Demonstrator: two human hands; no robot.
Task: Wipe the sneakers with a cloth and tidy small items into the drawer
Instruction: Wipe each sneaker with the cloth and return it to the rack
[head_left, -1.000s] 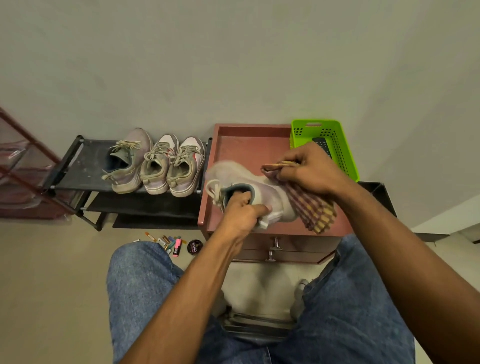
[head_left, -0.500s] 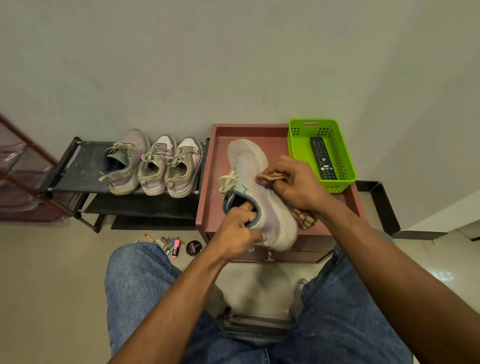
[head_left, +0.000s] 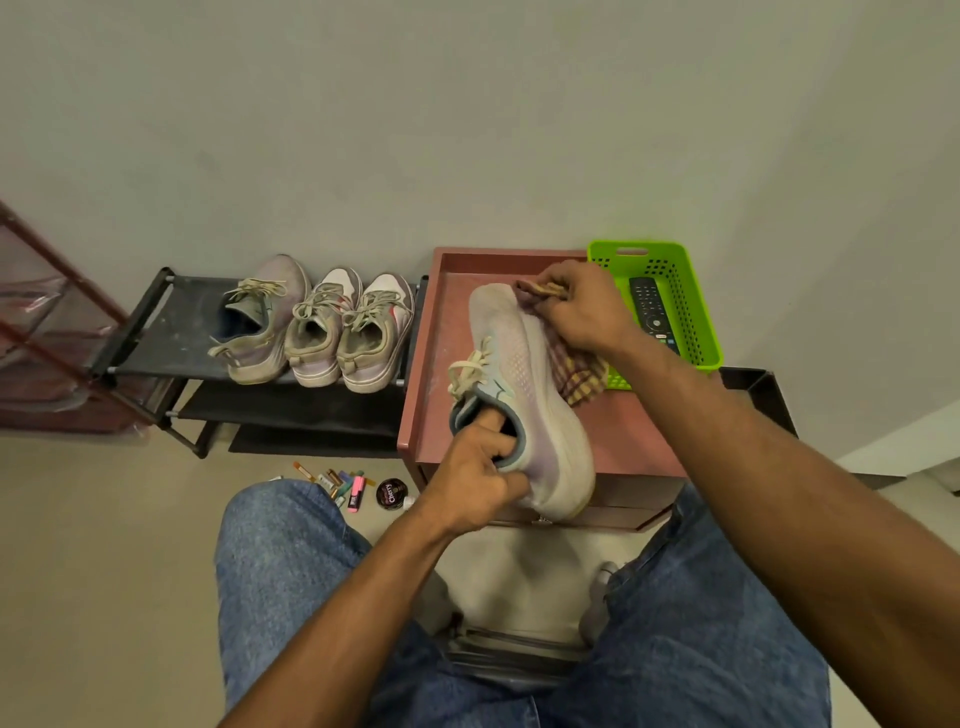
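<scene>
Sneaker above the cabinet looks light and soft-sided; left hand hooks its stiffer heel collar, right hand pinches the limp cloth at the toe.

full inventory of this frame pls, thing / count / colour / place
sneaker in hand: 1, pale grey-lilac, over the cabinet top
checked cloth: 1, maroon and yellow, against that sneaker's far side
sneakers on rack: 3, grey-white, top shelf
shoe rack: 1, black, left by wall
cabinet: 1, reddish-brown, centre
basket: 1, green, cabinet's right
remote: 1, black, in basket
small items: several, mixed colours, floor
tin: 1, black, floor
left hand: grip in sneaker's collar
right hand: grip on cloth
</scene>
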